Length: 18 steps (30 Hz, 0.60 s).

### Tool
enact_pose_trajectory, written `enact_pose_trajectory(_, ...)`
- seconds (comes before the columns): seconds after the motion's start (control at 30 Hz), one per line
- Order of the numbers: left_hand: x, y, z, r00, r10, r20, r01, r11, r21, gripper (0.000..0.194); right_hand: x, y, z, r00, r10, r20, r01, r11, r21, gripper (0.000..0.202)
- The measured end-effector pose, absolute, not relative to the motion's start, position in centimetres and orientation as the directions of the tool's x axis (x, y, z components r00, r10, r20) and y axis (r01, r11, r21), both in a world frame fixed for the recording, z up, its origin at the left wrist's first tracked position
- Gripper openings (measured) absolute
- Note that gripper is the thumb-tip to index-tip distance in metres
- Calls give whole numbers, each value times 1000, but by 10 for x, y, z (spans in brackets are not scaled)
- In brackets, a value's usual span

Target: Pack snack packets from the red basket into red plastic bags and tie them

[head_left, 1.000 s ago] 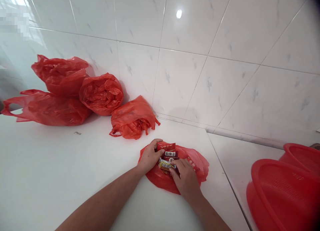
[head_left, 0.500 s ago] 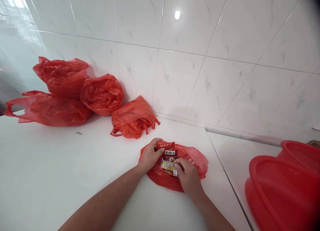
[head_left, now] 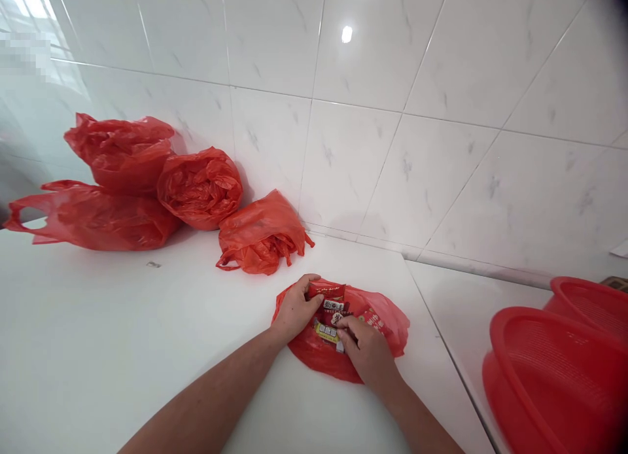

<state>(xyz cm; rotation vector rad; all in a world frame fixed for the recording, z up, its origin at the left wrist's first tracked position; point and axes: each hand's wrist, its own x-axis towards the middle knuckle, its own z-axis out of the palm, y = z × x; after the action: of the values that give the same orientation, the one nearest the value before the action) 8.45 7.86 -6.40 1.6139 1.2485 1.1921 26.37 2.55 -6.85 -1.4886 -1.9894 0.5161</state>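
Note:
A red plastic bag lies flattened on the white table, with several small wrapped snack packets on it. At the left side of the row, my left hand is closed on the red packet and the dark red packet below it, thumb on top. My right hand pinches the right end of the dark red packet, its thumb close to the yellow packet. Another red packet lies to the right, partly behind the right hand. Fingers hide some of the wrappers.
Several red plastic bags stand bunched along the tiled wall at the back left, the closest one lying behind my left hand. Red plastic baskets stand on the right beyond a table seam. A small scrap lies at the left.
My right fingers have shifted slightly left and up from the yellow packet's end, uncovering more of the red packet on the right. The left hand stays nearly in place.

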Motion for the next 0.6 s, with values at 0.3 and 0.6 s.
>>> enact_pose_trajectory(0.3,85,79,-67,67,969,238,335,-246,909,36,272,26,-65,-67,862,502,806,343,-482,20)
enact_pose_trajectory(0.6,85,82,-71,29,971,239,242,-239,941,33,274,35,-72,-39,892,450,959,159,-233,31)
